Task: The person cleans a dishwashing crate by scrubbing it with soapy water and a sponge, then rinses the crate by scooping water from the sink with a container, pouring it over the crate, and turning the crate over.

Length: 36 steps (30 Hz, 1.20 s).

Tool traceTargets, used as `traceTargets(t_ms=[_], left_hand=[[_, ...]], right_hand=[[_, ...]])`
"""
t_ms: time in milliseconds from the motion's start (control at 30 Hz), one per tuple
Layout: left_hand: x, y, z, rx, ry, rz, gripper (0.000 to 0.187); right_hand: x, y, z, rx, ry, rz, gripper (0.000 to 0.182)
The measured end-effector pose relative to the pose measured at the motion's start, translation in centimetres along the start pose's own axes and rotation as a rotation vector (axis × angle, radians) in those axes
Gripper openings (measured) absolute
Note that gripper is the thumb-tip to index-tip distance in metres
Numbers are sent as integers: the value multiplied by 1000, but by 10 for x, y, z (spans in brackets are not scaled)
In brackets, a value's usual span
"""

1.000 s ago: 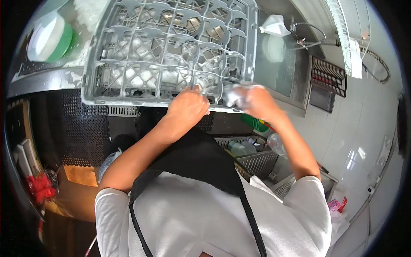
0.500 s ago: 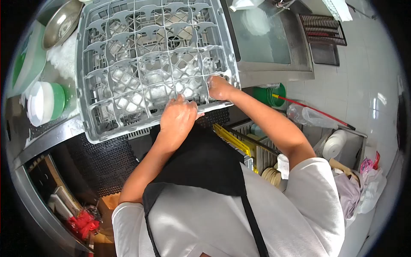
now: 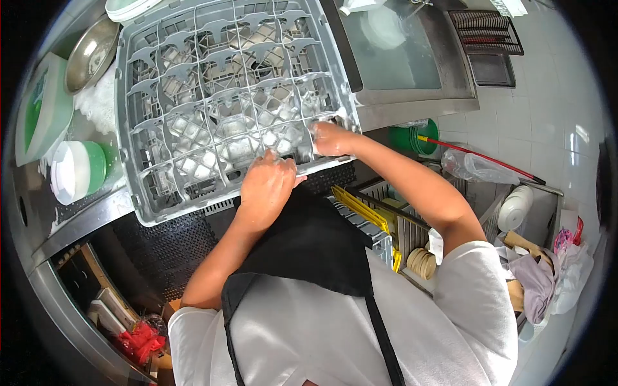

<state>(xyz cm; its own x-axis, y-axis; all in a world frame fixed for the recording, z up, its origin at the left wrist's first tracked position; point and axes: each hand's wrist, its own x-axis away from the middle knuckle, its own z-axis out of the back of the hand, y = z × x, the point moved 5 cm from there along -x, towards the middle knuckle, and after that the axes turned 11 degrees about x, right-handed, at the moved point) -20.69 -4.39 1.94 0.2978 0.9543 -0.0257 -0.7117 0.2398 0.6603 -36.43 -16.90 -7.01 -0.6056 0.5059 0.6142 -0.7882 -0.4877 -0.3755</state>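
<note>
A grey plastic dishwasher rack (image 3: 187, 208) with a grid of square compartments lies before me, white suds clinging to its lattice. My left hand (image 3: 269, 183) is closed over the rack's near rim, its fingertips curled inside. To its right, my right hand (image 3: 331, 139) reaches down into a compartment at the near right corner. The fingers of that hand are bent and partly hidden by the rack, so what they hold, if anything, cannot be made out. Foam lies on the rack beside this hand.
Left of the rack are a metal bowl (image 3: 92, 56), a green-and-white tub (image 3: 78, 172) and a larger container (image 3: 42, 109). A sink of cloudy water (image 3: 402, 67) lies to the right. Below it stand a green bucket (image 3: 412, 138), a red-handled stick (image 3: 479, 154) and crates with dishes (image 3: 515, 209).
The view has shifted slightly. My left hand stays on the near rim, and my right hand remains in the corner compartment with its fingers slightly moved.
</note>
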Motion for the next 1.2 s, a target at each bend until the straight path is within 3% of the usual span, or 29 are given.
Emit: traceTargets(t_ms=[33, 167, 267, 300, 400, 433, 533, 567, 667, 700, 767, 900, 1000, 1033, 1133, 1167, 1200], left_hand=[[1, 0, 0, 8, -21, 16, 37], [8, -2, 4, 13, 1, -19, 35], [7, -2, 2, -23, 24, -10, 32], [5, -3, -2, -45, 12, -2, 31], [4, -4, -13, -95, -36, 24, 28], [6, -5, -16, -107, -59, 28, 27], [7, -6, -17, -127, -105, 1, 26], [8, -5, -15, -132, -114, -19, 26], [12, -2, -10, -168, -44, -53, 28], [12, -1, -7, -146, 13, -63, 29], [15, -4, 1, -99, 127, -82, 33], [40, -24, 19, -124, 345, 80, 47], [61, -41, 25, -147, 108, 281, 50], [61, -41, 25, -168, 120, 194, 31], [55, -40, 13, -163, -7, 221, 25], [53, -40, 14, -163, -7, 224, 23], [52, -39, 14, -161, -9, 227, 21]], right_hand=[[10, -19, 15, -41, -42, 96, 29], [16, -49, 32, 643, -411, 72, 25], [19, -49, 38, 600, -340, 131, 23], [16, -41, 36, 516, -352, 56, 26], [12, -22, 9, -387, -136, -199, 30], [20, -35, 11, -786, -113, -149, 34], [29, -50, 33, -562, -96, -134, 31], [19, -30, 15, -303, -29, -61, 32], [22, -50, 36, 395, -431, 49, 32], [30, -54, 48, 432, -275, 131, 27], [37, -50, 51, 465, -217, 153, 22], [39, -47, 50, 524, -239, 109, 11], [30, -39, 38, 435, -253, 46, 14], [27, -34, 32, 397, -256, 31, 15], [17, -31, 19, 252, -130, 84, 21], [15, -26, 17, 210, -301, 64, 30], [15, -22, 16, 189, -281, 80, 30]])
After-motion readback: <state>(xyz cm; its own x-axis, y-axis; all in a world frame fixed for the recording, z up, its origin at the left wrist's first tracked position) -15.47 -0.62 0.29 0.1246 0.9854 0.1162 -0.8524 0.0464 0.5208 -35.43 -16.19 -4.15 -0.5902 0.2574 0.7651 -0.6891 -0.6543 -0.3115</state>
